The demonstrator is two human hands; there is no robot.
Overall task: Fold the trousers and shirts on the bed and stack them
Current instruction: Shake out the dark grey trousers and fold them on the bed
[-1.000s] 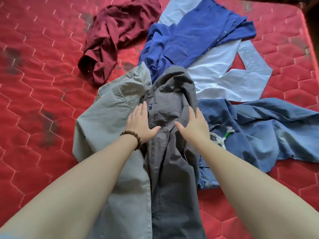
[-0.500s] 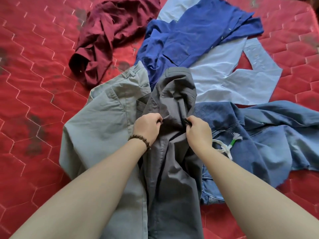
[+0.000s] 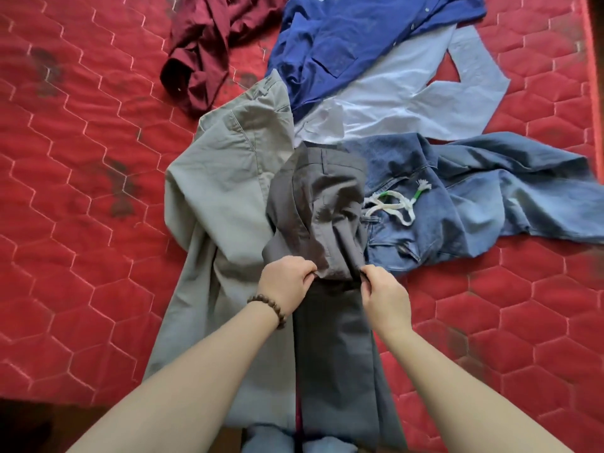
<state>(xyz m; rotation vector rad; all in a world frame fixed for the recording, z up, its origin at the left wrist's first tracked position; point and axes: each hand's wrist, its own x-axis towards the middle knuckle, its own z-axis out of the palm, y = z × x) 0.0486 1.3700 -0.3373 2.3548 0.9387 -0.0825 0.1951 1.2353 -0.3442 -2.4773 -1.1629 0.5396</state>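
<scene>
Dark grey trousers lie down the middle of the red mattress, their waist end bunched and their legs hanging over the near edge. My left hand, with a bead bracelet at the wrist, grips the grey cloth on its left side. My right hand pinches the same cloth on its right side. Light grey-green trousers lie to the left, partly under the dark pair. Blue denim trousers with a white drawstring spread to the right.
A maroon shirt lies crumpled at the back left. A royal blue shirt overlaps a pale blue shirt at the back. The mattress's right edge and its near edge run close by.
Both hands went from resting flat on the dark grey trousers to gripping the cloth. They have pulled it toward me, and the waist end has slid back off the blue shirt.
</scene>
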